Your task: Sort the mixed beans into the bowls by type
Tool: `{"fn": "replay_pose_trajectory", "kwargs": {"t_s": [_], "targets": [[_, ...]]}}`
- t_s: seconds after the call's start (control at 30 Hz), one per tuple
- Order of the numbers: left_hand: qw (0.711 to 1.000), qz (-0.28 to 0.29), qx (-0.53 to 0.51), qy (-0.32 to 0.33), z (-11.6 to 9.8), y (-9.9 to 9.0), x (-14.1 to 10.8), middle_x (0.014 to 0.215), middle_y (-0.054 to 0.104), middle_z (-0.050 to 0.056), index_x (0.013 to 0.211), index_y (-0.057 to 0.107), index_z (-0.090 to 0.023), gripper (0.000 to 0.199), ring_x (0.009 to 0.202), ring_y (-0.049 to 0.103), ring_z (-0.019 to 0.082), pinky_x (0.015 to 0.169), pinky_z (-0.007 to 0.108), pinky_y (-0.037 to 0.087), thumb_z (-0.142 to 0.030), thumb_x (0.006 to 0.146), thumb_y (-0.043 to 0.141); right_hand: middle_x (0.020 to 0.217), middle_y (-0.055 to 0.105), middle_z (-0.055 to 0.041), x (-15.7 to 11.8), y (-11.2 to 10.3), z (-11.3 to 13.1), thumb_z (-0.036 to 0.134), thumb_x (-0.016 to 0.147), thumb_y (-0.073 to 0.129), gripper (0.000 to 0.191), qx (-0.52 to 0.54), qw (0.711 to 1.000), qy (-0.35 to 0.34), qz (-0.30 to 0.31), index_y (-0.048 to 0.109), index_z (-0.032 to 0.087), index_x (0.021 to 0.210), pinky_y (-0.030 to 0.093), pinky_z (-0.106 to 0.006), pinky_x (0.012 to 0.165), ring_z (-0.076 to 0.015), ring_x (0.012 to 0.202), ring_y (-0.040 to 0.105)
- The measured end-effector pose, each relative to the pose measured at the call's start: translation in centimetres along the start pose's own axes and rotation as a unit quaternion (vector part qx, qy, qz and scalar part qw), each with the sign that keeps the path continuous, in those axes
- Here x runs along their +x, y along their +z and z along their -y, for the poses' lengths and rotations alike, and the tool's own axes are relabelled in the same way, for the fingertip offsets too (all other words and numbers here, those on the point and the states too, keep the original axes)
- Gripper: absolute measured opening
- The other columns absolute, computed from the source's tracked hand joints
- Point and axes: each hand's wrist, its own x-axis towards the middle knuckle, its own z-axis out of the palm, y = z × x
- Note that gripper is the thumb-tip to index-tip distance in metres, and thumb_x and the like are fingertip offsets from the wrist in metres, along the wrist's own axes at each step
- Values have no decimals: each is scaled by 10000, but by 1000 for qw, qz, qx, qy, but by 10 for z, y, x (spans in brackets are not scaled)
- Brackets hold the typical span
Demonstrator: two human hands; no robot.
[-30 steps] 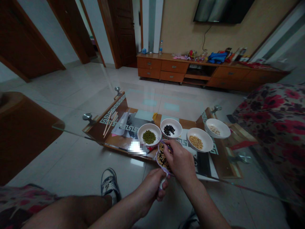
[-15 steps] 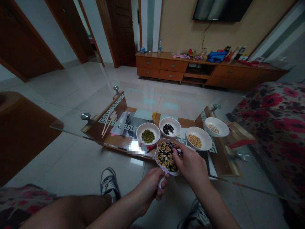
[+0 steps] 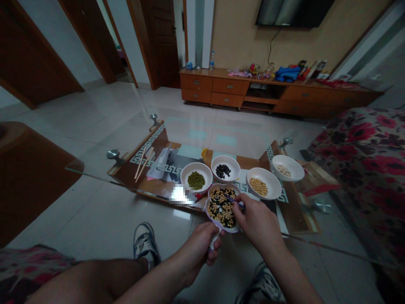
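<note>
My left hand (image 3: 202, 245) is closed around the pale handle (image 3: 215, 239) of a scalloped, lilac-rimmed dish (image 3: 232, 230). Mixed beans (image 3: 221, 207), yellow and black with a few pale pieces, fill the dish. Over its right side, my right hand (image 3: 257, 217) pinches thin dark purple tweezers (image 3: 238, 201), whose tips reach into the beans; whether they grip a bean is too small to tell. Behind the dish stand white bowls: one with green beans (image 3: 196, 180), one with black beans (image 3: 223, 171), one with yellow beans (image 3: 258, 186) and one with pale pieces (image 3: 283, 170).
The bowls rest on a glass-topped table (image 3: 104, 177) with metal supports. Wooden chopsticks (image 3: 144, 164) and papers (image 3: 163, 164) lie to the left. A flower-patterned sofa (image 3: 363, 139) stands at right. Across the room is a low wooden cabinet (image 3: 230, 87) with clutter.
My right hand has shifted slightly right, and the tweezers lie flatter over the beans. My left hand and the dish have stayed in place.
</note>
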Motion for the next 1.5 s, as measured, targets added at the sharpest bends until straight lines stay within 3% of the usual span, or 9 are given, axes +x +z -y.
{"fn": "replay_pose_trajectory", "kwargs": {"t_s": [0.43,0.8,1.0,1.1,1.27,1.5], "targets": [[1000,-6,1,4,-1,1,-1,610,396,-60,900,522,-187,239,414,302,44,437,228,142,-358,750,450,734,691,-40,-1,2,-2,368,850,432,234,-5,1000,2,12,625,244,894,287,-256,523,-196,665,647],[1000,-6,2,5,-1,1,0,602,396,-61,891,525,-185,233,408,304,45,427,231,142,-350,744,450,731,684,-49,-1,2,-4,390,879,414,270,-26,998,54,-3,638,247,923,284,-268,492,-204,630,638],[1000,-4,-2,5,1,0,1,595,394,-66,897,524,-191,247,403,298,44,428,229,141,-371,743,454,777,692,-49,0,1,-4,392,902,404,256,-54,995,80,24,618,257,942,302,-266,503,-221,685,657],[1000,-5,-1,3,1,0,1,600,397,-65,898,521,-192,248,404,300,42,433,228,144,-372,743,452,808,700,-44,0,3,-3,367,911,402,240,-49,997,42,45,607,260,979,321,-266,520,-217,714,666],[1000,-8,1,-1,0,0,0,619,404,-59,901,522,-187,253,419,308,41,446,225,144,-374,746,452,866,708,-29,-1,10,-1,340,913,403,226,3,992,-102,73,602,261,985,351,-269,568,-202,783,671],[1000,-4,0,4,-1,1,-1,623,405,-57,896,511,-187,245,419,308,43,449,223,151,-372,746,453,818,701,-42,-3,8,2,308,887,399,231,25,991,-111,77,614,236,929,315,-264,553,-192,741,660]]}}
